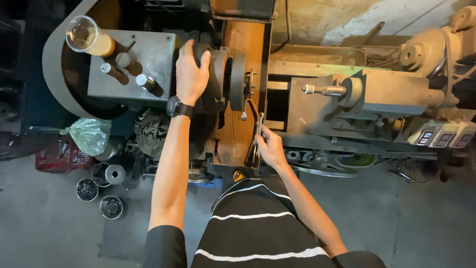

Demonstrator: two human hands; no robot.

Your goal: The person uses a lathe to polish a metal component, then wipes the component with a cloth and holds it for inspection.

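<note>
left hand (pixel 191 74): reaching forward on a nearly straight arm, palm down, fingers curling over the top of the dark round chuck (pixel 214 74) at the head end of the lathe (pixel 317 99); a dark wristwatch (pixel 178 106) is sitting on the wrist. the hand is closing around the chuck body, thumb on the near side.

right hand (pixel 270 146): arm bending at the elbow, forearm angling up from the lower right, fingers wrapping shut around the lower end of a slim metal wrench (pixel 259 130). the wrench is standing along the near edge of the lathe bed, its upper end pointing toward the faceplate (pixel 238 82) just right of the chuck; whether it is touching the faceplate is not clear.

tailstock (pixel 377 92): sitting toward the right end of the bed, its pointed spindle (pixel 322 90) facing the chuck, well apart from it.

headstock cover (pixel 148 59): grey flat top at the left end, carrying three short cylindrical pieces (pixel 124 64) and, at its far left corner, a clear plastic cup (pixel 89 37) holding a pale drink.

floor beside the left end: a green plastic bag (pixel 91 134), a red basket (pixel 54 159) and several small round tins (pixel 106 191) are resting near one another.

torso: a black shirt (pixel 258 228) with white stripes is filling the lower middle.
</note>
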